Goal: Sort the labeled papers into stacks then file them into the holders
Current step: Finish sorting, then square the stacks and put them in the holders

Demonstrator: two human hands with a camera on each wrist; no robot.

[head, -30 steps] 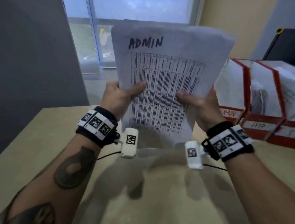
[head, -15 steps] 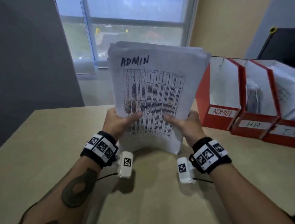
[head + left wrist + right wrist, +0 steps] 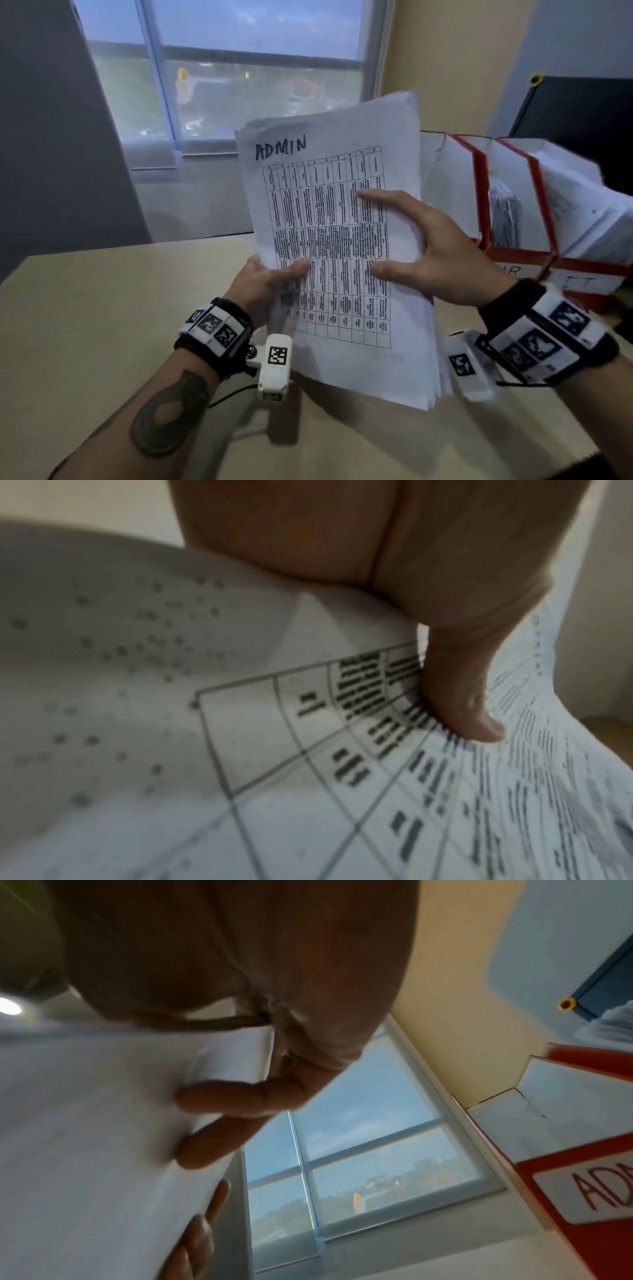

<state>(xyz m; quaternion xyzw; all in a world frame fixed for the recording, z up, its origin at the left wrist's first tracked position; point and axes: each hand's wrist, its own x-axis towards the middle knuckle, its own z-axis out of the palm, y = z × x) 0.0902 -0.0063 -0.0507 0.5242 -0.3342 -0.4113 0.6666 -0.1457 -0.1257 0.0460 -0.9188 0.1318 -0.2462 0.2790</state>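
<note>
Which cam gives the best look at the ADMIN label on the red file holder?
Right wrist: the white label on the red cardboard file holder reads "AD" before the frame edge cuts it off. In the head view the handheld white paper stack hides it. Left wrist shows only paper.

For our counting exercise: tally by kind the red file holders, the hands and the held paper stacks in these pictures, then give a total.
Red file holders: 3 (ADMIN holder, HR holder, IT holder)
Hands: 2 (left hand, right hand)
Held paper stack: 1
Total: 6
</note>
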